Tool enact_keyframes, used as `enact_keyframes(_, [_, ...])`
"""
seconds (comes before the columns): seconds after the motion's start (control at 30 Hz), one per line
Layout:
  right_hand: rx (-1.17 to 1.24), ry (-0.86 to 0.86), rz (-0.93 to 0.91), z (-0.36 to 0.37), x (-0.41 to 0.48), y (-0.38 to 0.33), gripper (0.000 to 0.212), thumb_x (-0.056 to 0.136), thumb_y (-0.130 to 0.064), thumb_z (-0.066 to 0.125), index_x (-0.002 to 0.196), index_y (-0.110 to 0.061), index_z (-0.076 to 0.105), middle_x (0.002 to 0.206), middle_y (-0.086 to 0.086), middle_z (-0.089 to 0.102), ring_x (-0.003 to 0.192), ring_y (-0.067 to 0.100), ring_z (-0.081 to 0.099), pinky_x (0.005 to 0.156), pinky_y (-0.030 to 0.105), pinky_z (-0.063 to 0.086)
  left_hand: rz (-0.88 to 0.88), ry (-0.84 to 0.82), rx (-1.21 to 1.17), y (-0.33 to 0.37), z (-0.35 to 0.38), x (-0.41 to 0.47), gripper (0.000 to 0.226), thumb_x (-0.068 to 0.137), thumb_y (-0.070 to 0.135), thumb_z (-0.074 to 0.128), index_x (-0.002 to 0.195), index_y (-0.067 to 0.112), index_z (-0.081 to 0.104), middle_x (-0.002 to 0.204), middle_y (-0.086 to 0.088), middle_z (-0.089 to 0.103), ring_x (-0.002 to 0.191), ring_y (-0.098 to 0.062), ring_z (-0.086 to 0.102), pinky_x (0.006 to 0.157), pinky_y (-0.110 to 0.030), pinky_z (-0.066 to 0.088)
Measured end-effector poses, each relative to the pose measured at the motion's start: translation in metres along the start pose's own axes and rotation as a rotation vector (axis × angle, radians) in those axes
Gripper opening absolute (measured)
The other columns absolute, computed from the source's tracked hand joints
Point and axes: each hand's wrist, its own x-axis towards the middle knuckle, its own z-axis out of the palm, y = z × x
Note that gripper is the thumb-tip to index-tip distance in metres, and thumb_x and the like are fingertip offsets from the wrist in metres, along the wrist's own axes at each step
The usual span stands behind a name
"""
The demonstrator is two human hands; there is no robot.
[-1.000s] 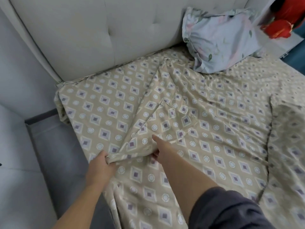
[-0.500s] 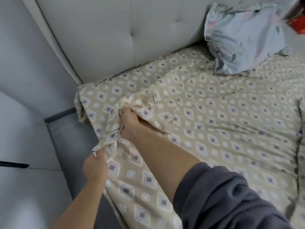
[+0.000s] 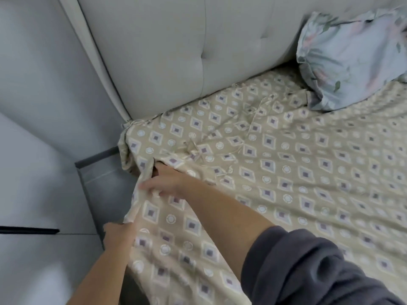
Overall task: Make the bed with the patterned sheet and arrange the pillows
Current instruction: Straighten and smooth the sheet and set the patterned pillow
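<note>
Beige patterned sheet (image 3: 286, 172) lies rumpled — floral pillow (image 3: 352, 58) by headboard (image 3: 176, 51).

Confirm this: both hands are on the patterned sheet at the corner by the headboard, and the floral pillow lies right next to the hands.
Not quite. The left hand and right hand are on the sheet at the corner by the headboard, but the pillow lies well away, against the headboard at the head view's upper right.
</note>
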Motion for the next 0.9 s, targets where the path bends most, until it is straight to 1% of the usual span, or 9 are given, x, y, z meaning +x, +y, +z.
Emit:
enact_keyframes(0.1, [-0.293,-0.064,-0.038,-0.011,-0.024,0.012,0.07,0.074,-0.035,0.072,0.135,-0.014,0.044,0.127,0.0,0.052,0.119,0.025,0.052,0.098,0.043,0.047,-0.072,0.028,0.094,0.011,0.0,-0.008,0.067,0.083,0.003,0.058,0.139,-0.002,0.022,0.138,-0.029,0.036,0.115,-0.044,0.046,0.089,-0.048,0.043])
enact_keyframes(0.2, [-0.294,-0.068,-0.014,-0.024,-0.052,0.018,0.044,0.086,-0.015,0.064,0.129,-0.011,0.057,0.133,0.006,0.054,0.119,0.026,0.054,0.099,0.034,0.046,0.078,-0.009,0.168,0.023,0.004,-0.018,0.076,0.081,0.011,0.063,0.144,0.005,0.02,0.144,-0.024,0.026,0.127,-0.043,0.037,0.1,-0.051,0.04])
enact_keyframes(0.3, [-0.441,-0.031,0.062,-0.05,-0.079,0.029,0.034,0.092,-0.014,0.053,0.125,-0.006,0.059,0.129,0.01,0.055,0.116,0.029,0.054,0.091,0.027,0.041,0.384,-0.051,0.185,0.037,0.008,-0.031,0.072,0.082,0.022,0.067,0.143,0.013,0.03,0.144,-0.016,0.034,0.13,-0.036,0.038,0.104,-0.051,0.036])
enact_keyframes(0.37, [-0.539,0.047,0.176,-0.068,-0.093,0.04,0.037,0.094,-0.024,0.051,0.122,-0.001,0.056,0.113,0.011,0.055,0.097,0.027,0.054,0.086,0.035,0.045,0.653,-0.022,0.314,0.044,0.009,-0.043,0.06,0.084,0.029,0.065,0.137,0.021,0.039,0.138,-0.008,0.042,0.123,-0.03,0.045,0.1,-0.049,0.04])
enact_keyframes(0.47, [-0.515,0.161,0.315,-0.095,-0.111,0.065,0.02,0.093,-0.015,0.048,0.103,0.001,0.053,0.088,0.008,0.051,0.072,0.021,0.052,0.078,0.038,0.051,0.97,-0.005,0.548,0.055,0.015,-0.064,0.062,0.084,0.028,0.065,0.139,0.025,0.036,0.142,0.0,0.038,0.127,-0.023,0.043,0.102,-0.044,0.04])
enact_keyframes(0.63, [-0.19,0.303,0.404,-0.142,-0.101,0.074,0.024,0.093,-0.014,0.047,0.111,-0.003,0.056,0.099,0.011,0.054,0.09,0.026,0.055,0.077,0.038,0.052,1.324,-0.08,0.981,0.11,0.046,-0.064,0.086,0.082,0.017,0.067,0.149,0.031,0.015,0.159,0.005,0.009,0.148,-0.021,0.004,0.118,-0.048,0.01])
enact_keyframes(0.7, [-0.029,0.342,0.404,-0.16,-0.08,0.07,0.027,0.092,-0.014,0.049,0.116,-0.004,0.055,0.101,0.011,0.053,0.09,0.025,0.054,0.077,0.038,0.051,1.458,-0.163,1.152,0.14,0.066,-0.058,0.07,0.08,0.009,0.065,0.141,0.027,0.036,0.151,0.003,0.03,0.145,-0.022,0.015,0.118,-0.05,0.007])
enact_keyframes(0.77, [0.124,0.384,0.401,-0.173,-0.055,0.066,0.028,0.09,-0.016,0.051,0.116,-0.007,0.054,0.098,0.009,0.054,0.084,0.023,0.052,0.072,0.035,0.05,1.503,-0.204,1.31,0.163,0.078,-0.053,0.039,0.08,0.007,0.058,0.117,0.021,0.056,0.124,0.0,0.054,0.128,-0.023,0.043,0.114,-0.045,0.021])
enact_keyframes(0.9, [0.42,0.536,0.483,-0.193,-0.015,0.052,0.035,0.086,-0.012,0.056,0.119,-0.004,0.047,0.096,0.014,0.058,0.072,0.024,0.052,0.063,0.034,0.05,1.247,-0.283,1.025,0.206,0.075,-0.038,0.021,0.087,0.011,0.049,0.107,0.015,0.053,0.107,-0.01,0.064,0.099,-0.03,0.061,0.078,-0.034,0.045])
